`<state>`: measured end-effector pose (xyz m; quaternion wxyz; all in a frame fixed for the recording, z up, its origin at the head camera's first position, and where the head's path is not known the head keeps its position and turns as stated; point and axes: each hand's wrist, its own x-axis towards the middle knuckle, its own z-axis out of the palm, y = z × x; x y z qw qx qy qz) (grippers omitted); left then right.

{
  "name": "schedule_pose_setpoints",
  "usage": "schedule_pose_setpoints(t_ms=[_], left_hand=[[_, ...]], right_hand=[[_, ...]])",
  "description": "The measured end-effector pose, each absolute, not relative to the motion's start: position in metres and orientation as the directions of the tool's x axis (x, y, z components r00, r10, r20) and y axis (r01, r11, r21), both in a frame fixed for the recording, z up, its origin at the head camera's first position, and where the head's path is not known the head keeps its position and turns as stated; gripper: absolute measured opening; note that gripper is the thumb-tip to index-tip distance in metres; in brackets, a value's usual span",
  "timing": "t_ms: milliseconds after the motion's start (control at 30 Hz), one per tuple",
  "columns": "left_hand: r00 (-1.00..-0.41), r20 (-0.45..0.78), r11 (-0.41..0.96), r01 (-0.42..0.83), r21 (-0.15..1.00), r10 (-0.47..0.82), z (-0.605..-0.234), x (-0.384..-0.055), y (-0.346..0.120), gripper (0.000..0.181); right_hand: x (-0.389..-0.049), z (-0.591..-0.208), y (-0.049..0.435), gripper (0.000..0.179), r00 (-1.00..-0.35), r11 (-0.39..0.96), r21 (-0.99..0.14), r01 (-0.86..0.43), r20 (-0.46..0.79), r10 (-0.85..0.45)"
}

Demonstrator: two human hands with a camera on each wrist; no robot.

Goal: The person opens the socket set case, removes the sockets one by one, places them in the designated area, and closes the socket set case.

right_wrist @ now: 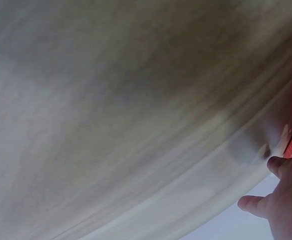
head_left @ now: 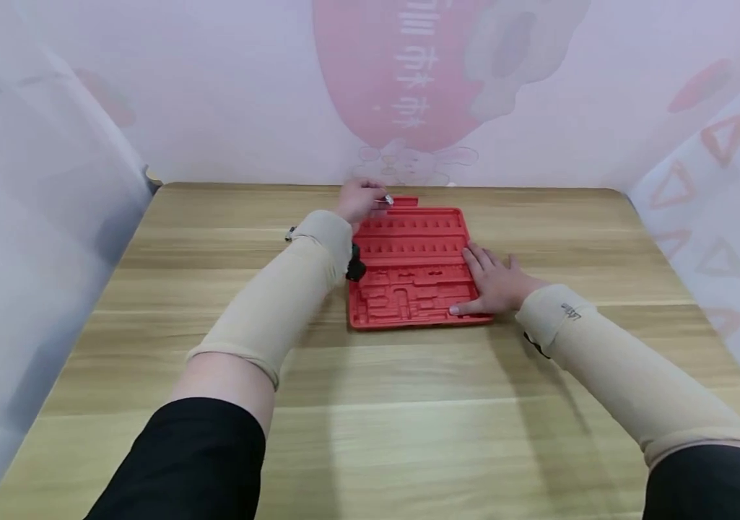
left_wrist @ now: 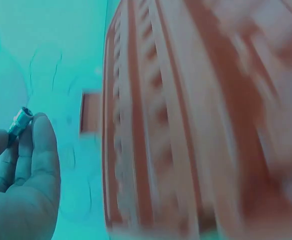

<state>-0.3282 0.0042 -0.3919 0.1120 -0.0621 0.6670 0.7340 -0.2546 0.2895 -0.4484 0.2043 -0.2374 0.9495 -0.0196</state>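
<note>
A red moulded socket-set case [head_left: 411, 249] with rows of small recesses lies on the wooden table. Over its far left corner, my left hand [head_left: 359, 201] pinches a small silver socket [left_wrist: 21, 121] between thumb and fingertips. In the left wrist view the socket is tilted, with its hollow end up, beside the case's handle tab [left_wrist: 90, 113]. My right hand [head_left: 498, 282] rests on the case's right edge, fingers spread and fairly straight, with the thumb over the near right corner. In the right wrist view only part of that hand [right_wrist: 291, 195] shows, beside a strip of red.
The wooden table [head_left: 421, 426] extends around the case on every side. A pale printed backdrop [head_left: 246, 94] stands behind its far edge, with white sheeting [head_left: 38, 217] on the left and a patterned sheet [head_left: 727, 188] on the right.
</note>
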Motion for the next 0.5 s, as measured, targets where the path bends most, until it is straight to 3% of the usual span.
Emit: schedule_pose_setpoints(t_ms=[500], left_hand=[[-0.953, -0.298, -0.071, -0.302, 0.951, 0.061, -0.396, -0.322, -0.083, 0.008]], right_hand=[[-0.261, -0.447, 0.287, 0.132, -0.807, 0.891, -0.143, -0.431, -0.381, -0.451]])
